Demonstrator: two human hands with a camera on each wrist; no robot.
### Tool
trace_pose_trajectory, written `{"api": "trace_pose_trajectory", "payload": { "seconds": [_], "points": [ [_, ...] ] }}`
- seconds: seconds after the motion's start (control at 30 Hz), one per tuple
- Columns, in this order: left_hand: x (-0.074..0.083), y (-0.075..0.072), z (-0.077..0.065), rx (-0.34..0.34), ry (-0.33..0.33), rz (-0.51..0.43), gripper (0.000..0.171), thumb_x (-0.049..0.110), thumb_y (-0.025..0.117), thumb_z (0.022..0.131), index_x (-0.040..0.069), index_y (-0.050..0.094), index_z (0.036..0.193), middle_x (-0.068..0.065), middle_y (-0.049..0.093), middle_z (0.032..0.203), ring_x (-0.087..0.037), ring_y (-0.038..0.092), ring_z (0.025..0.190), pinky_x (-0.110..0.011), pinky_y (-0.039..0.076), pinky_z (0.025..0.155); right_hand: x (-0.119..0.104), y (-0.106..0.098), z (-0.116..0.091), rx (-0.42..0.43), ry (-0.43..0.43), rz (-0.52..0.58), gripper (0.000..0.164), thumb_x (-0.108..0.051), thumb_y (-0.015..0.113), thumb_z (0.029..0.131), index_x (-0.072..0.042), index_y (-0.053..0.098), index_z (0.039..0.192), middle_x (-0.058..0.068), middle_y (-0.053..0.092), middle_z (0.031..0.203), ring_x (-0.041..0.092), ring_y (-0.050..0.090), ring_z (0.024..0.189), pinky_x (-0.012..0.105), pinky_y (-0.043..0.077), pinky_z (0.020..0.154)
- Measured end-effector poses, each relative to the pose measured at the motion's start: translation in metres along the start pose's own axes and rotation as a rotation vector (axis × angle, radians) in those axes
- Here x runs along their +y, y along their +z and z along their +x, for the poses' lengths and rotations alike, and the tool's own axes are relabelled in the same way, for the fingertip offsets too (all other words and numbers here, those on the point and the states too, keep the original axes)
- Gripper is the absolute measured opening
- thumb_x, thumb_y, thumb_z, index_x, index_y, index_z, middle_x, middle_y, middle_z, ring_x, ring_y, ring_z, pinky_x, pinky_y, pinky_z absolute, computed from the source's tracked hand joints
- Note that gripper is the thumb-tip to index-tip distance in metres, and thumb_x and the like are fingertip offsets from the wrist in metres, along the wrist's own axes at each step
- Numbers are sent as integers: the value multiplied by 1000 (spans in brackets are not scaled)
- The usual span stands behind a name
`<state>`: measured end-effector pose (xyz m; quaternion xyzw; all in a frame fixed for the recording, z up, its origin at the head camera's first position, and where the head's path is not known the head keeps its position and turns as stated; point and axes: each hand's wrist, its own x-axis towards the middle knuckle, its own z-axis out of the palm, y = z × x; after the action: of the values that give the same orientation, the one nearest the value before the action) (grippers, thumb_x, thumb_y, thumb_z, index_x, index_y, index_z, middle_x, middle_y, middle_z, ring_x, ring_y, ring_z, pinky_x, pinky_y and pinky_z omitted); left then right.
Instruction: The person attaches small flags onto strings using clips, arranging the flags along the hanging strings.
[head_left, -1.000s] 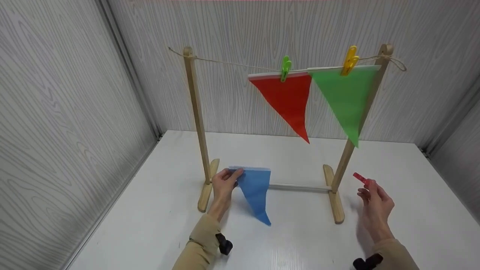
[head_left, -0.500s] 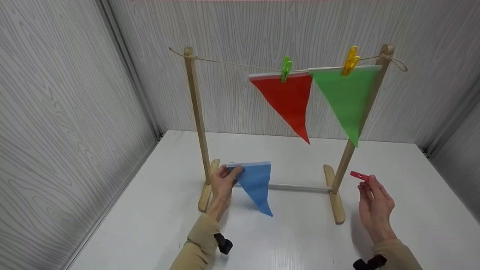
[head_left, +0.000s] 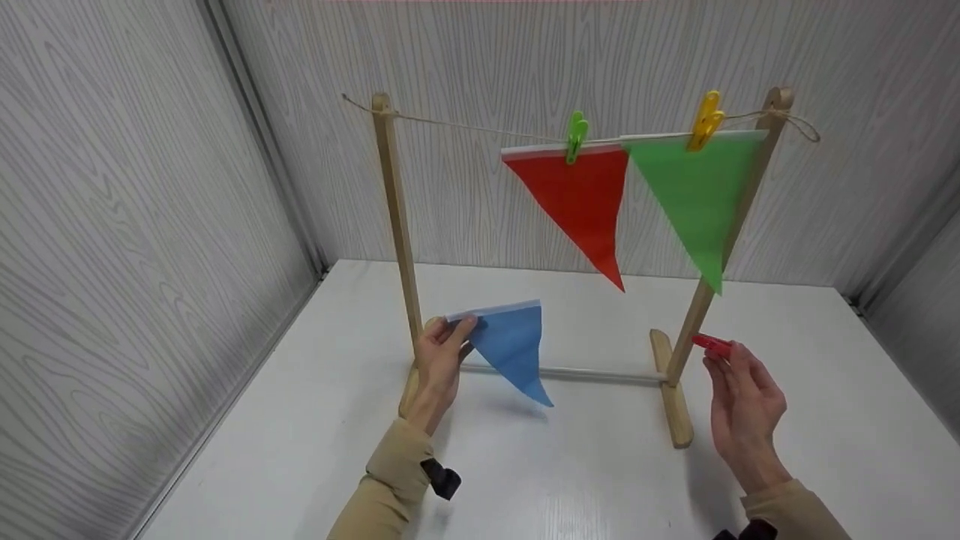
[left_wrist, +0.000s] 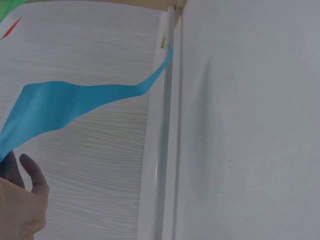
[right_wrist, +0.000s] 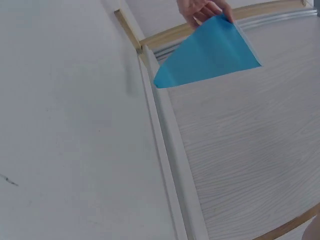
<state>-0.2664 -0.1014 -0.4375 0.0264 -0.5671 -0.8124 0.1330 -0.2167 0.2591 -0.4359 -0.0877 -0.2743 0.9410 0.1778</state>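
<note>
In the head view my left hand pinches the white-edged top left corner of a blue triangular flag. The flag hangs above the table with its tip trailing down to the right. My right hand holds a small red clothespin between thumb and fingers, beside the right post. On the string hang a red flag under a green clothespin and a green flag under a yellow clothespin. The right wrist view shows only a sliver of the right hand.
A left wooden post and a right wooden post carry the string. A pale crossbar joins them low down. The stand's feet rest on a white table, with grey wood-grain panels behind and at the sides.
My left hand has risen with the blue flag, whose top edge now tilts up to the right. My right hand has moved slightly up and left with the red clothespin.
</note>
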Motion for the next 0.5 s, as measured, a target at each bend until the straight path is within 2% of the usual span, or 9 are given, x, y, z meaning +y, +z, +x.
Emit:
{"api": "trace_pose_trajectory", "payload": {
  "seconds": [0.1,0.3,0.5],
  "points": [
    [6,0,0,-15,14,-3,29,9,68,95,-6,64,120,-10,75,108,-19,72,103,-48,52,104,2,7,-3,-56,-13,-12,22,-7,67,93,3,69,113,13,72,104,22,76,97,29,59,85],
    [19,2,3,-38,40,-39,29,10,68,95,-6,65,119,-11,76,110,-19,73,104,-46,54,102,6,20,-8,-186,-62,-72,19,-5,60,97,4,66,113,14,69,106,24,75,102,29,57,90],
    [32,3,4,-36,65,-67,24,8,68,95,-4,67,116,-8,77,107,-19,73,103,-47,55,101,8,34,-15,-286,-99,-71,20,-1,57,98,4,64,116,14,69,109,24,74,104,30,57,91]
  ]
}}
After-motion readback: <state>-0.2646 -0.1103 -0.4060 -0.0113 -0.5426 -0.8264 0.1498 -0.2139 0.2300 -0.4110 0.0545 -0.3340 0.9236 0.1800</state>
